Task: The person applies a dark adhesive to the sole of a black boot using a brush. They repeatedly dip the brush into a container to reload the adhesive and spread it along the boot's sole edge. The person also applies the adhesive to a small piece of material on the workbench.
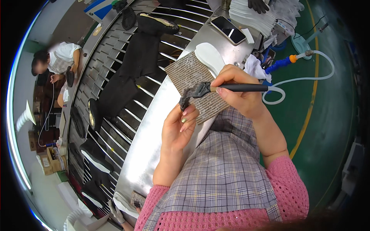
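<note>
My right hand (pixel 243 90) grips a brush (pixel 244 87) by its long black handle, with the head pointing left. Thumb and fingertips of my left hand (pixel 180 125) pinch a small dark clump (pixel 185 102) at the bristle end of the brush. Whether that clump is part of the bristles or a separate piece, I cannot tell. Below both hands lies a ribbed, greyish-brown corrugated board (pixel 189 73) with whitish smears, on the steel ledge. A white insole-shaped piece (pixel 208 56) rests at the board's far edge.
Left of the steel ledge (pixel 140 150) runs a rack of metal rods (pixel 148 90) carrying black sock-like boots (pixel 127 73) and soles. A phone (pixel 228 30), stacked white pieces (pixel 250 17) and a blue-and-white air hose (pixel 279 64) are at far right. A co-worker (pixel 63 54) works across the line.
</note>
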A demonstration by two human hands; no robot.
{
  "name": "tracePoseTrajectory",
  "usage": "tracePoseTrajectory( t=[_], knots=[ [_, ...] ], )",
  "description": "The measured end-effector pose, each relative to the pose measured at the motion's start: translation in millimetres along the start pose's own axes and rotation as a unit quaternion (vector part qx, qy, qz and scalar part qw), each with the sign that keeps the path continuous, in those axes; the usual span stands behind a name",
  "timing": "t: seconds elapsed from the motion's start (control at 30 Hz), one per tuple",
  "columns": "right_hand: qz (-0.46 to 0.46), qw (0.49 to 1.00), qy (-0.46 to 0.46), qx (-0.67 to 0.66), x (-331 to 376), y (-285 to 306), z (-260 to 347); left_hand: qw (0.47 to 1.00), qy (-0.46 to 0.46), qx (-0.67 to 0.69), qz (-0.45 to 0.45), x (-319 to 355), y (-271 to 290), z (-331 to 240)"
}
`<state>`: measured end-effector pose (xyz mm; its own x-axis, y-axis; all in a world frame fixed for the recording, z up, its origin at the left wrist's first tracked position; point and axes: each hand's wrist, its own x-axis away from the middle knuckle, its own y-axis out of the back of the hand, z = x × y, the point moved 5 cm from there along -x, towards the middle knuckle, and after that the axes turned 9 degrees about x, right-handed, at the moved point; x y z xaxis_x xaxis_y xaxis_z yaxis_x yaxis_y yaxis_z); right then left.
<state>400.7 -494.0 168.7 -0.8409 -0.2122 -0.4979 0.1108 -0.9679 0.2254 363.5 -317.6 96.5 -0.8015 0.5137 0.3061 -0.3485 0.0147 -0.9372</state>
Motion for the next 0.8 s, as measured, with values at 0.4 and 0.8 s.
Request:
tracePoseTrajectory(
  t=[0.4, 0.8],
  knots=[
    [0.012, 0.998, 0.041, 0.056, 0, 6, 13, 1.000, -0.026, 0.014, 0.012, -4, -4, 2],
    [0.007, 0.995, 0.078, 0.058, -1, 5, 25, 0.998, -0.050, -0.049, 0.002, -7, -12, 2]
  ],
)
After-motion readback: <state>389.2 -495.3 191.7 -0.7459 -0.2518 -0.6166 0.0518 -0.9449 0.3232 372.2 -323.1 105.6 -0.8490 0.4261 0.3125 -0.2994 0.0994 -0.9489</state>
